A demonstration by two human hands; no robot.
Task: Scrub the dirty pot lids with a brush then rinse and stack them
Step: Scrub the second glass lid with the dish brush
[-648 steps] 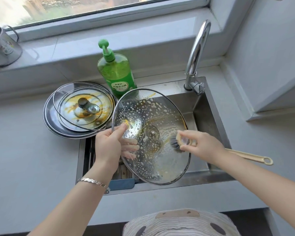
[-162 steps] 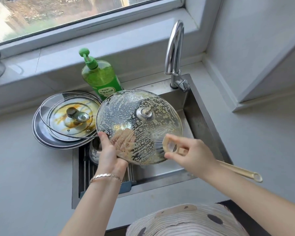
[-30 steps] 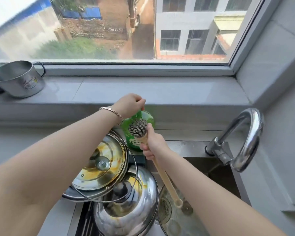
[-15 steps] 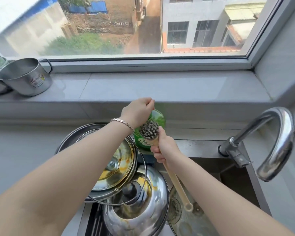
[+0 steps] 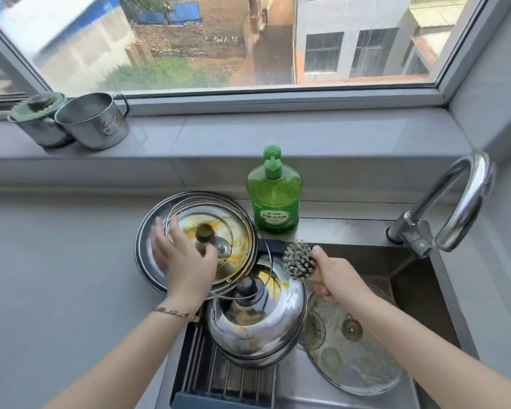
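1. Right grip (image 5: 334,278) is curled tight round the brush (image 5: 298,261), bristles up. Left grip (image 5: 183,258) is open, fingers spread, holding nothing. It's over the top lid (image 5: 233,231) of the stack (image 5: 148,270), thumb by the knob. Touching or not, can't tell, it's blurry.
2. Step in hand, my read: fetching the next dirty lid to scrub. That top lid is smeared yellow, and the glass lid (image 5: 351,358) lying in the sink (image 5: 419,290) looks soapy, not rinsed. No water showing at the tap (image 5: 455,208), so rinse-and-stack seems a way off.
3. Next move needs: pinch the knob and lift straight up so the lids underneath don't slide. Then carry it over the basin and tilt it toward the bristles.
4. Places, dial centred on the domed steel lid (image 5: 254,320) sitting over the rack (image 5: 219,376):
   - stack at 11 o'clock on the worktop (image 5: 71,276)
   - soap bottle (image 5: 273,202) at 12
   - brush at 1
   - tap at 2
   - glass lid between 3 and 4
   - mugs (image 5: 92,122) far out between 10 and 11, on the sill (image 5: 248,134)
5. Headcount, big to small:
   - one sink, one rack, one tap
   - five lids I can make out: three-ish in the stack, one glass, one domed (maybe something under the dome, can't tell)
   - one soap bottle
   - two mugs
   - one brush
   - one bracelet (image 5: 176,312)
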